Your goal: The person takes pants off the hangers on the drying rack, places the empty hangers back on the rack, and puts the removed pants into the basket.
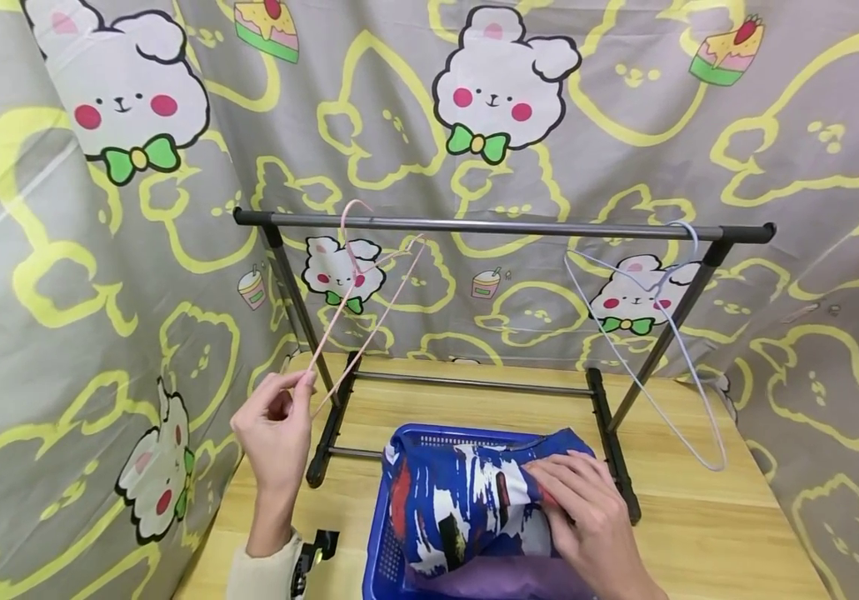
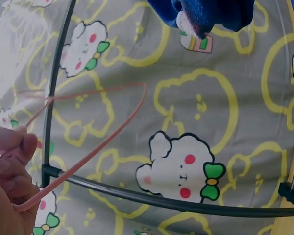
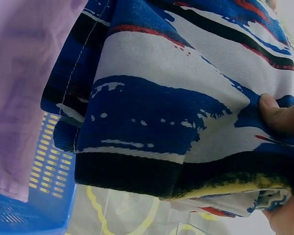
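Note:
A thin pink clothes hanger point(image 1: 339, 304) is pinched at its lower corner between the thumb and fingers of my left hand point(image 1: 275, 421). Its hook shows at the rack's top bar point(image 1: 474, 225), toward the left end. My right hand point(image 1: 582, 504) grips a blue, white, black and red patterned garment point(image 1: 466, 496) over the blue basket point(image 1: 377, 533). In the right wrist view, the thumb point(image 3: 274, 115) presses on the garment's cloth, and its folded edge hangs beside the basket. A purple cloth point(image 1: 504, 575) lies beneath it, partly hidden.
A pale blue hanger point(image 1: 706, 400) hangs at the right end of the rack. The rack's black feet point(image 1: 332, 433) stand on a wooden table point(image 1: 721, 517). A grey curtain point(image 1: 399, 100) with rabbit prints surrounds the table at the back and sides.

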{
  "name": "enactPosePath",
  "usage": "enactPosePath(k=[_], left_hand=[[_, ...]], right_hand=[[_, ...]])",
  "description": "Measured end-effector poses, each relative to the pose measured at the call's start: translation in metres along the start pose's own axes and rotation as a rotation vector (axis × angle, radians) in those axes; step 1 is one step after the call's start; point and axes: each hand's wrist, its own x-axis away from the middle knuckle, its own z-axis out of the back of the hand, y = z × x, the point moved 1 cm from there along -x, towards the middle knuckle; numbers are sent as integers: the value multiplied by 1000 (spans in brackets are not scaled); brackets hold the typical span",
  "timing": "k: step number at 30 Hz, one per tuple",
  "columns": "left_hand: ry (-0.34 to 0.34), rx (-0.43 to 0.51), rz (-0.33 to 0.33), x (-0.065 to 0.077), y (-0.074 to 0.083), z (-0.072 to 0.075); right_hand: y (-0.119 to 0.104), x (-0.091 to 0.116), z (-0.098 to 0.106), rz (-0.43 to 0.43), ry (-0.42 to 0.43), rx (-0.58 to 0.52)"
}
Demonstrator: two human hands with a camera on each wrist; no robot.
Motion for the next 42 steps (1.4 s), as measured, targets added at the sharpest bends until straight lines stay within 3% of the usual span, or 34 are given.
enactPosePath(k=[6,11,17,29,33,37,42], left_hand=[[4,-22,97,3,-8,-5],[26,-80,137,9,-29,1],[-46,-181,179,13,-48,1],[-227,-247,238,21,-39,4],[-205,-284,155,27,-26,5],[-195,-239,-10,39,-6,-1],[-359,-64,-168,62,13,-16]], right_hand=[[2,3,2,-22,11,-8],[4,3,-2,-48,-11,-6],[7,6,-1,-63,-4,1],[8,12,2,-79,7,1],[8,11,3,-88,9,6],[9,8,3,-97,11,12],[10,4,3,-108,5,14]])
